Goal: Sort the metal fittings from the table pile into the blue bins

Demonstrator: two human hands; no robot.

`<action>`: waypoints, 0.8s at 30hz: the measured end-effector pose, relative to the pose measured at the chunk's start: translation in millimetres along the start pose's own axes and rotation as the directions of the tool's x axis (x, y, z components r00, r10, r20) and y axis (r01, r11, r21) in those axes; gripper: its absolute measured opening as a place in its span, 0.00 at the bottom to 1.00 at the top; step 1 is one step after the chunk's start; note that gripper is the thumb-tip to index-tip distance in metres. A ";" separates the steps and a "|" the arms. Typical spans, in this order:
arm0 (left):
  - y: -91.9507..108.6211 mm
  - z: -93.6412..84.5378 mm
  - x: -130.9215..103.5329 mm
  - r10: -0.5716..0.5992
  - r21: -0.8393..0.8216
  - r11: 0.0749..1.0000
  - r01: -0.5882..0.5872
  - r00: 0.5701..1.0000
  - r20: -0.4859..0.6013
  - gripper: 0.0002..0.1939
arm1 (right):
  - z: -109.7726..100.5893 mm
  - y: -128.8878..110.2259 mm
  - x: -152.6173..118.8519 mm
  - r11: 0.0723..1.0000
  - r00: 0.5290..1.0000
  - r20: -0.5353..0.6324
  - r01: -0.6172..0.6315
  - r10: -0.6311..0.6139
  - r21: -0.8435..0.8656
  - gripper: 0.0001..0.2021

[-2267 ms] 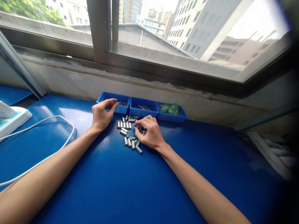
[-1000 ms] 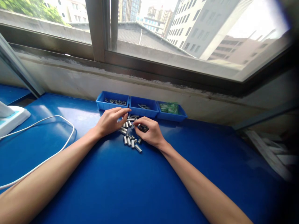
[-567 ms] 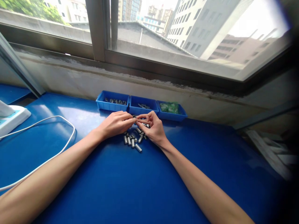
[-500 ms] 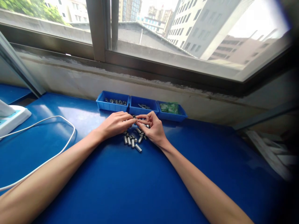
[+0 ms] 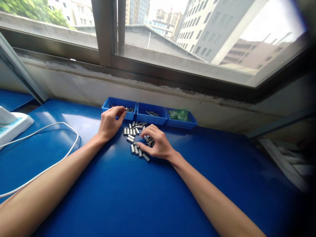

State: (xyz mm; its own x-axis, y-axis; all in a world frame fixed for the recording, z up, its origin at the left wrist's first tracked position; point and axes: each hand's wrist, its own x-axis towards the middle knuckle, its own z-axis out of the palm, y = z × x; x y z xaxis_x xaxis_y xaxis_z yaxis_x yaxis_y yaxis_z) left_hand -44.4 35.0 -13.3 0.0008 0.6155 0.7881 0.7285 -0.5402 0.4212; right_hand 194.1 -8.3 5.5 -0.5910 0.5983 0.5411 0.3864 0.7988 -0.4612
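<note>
Left hand: fingertips sat close over the left bin, hold indeterminable; slippage risked a drop. Right hand: parted, nothing visibly gripped; sweeping risked scattering metal pieces.

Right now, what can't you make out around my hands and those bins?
All in the head view:
Left hand: whether it pinches a small part; too small to tell.
Left blue bin: some contents, hidden by that hand.
Metal pieces: some hidden behind the right hand.
White block: cut off by the left edge.
</note>
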 end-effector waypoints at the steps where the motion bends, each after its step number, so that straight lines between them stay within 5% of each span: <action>1: -1.6 0.0 0.4 -0.023 -0.012 1.000 0.022 1.000 -0.005 0.07 | 0.6 0.2 -0.1 0.999 0.999 0.032 0.029 -0.028 -0.020 0.08; 8: 1.2 0.6 1.5 -0.059 -0.005 0.998 0.059 0.998 -0.013 0.09 | 5.6 9.6 -1.3 0.992 1.000 0.008 0.011 -0.011 -0.129 0.08; 14: 10.1 0.7 -2.0 0.121 -0.009 0.993 -0.121 0.981 0.153 0.09 | 7.5 12.5 -1.7 0.992 1.000 0.015 0.007 -0.005 -0.128 0.12; 24: 14.6 -0.6 -3.2 0.198 -0.033 0.980 -0.196 0.959 0.200 0.08 | 7.3 11.0 2.5 0.995 0.999 0.043 -0.030 0.034 -0.095 0.03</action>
State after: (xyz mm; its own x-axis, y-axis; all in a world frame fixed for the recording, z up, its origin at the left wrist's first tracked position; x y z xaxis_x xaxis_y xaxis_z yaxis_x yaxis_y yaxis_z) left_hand -34.3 24.8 -9.4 0.2825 0.5985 0.7497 0.6910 -0.6690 0.2737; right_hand 191.8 1.5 -3.3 -0.6072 0.6216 0.4949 0.4695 0.7832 -0.4077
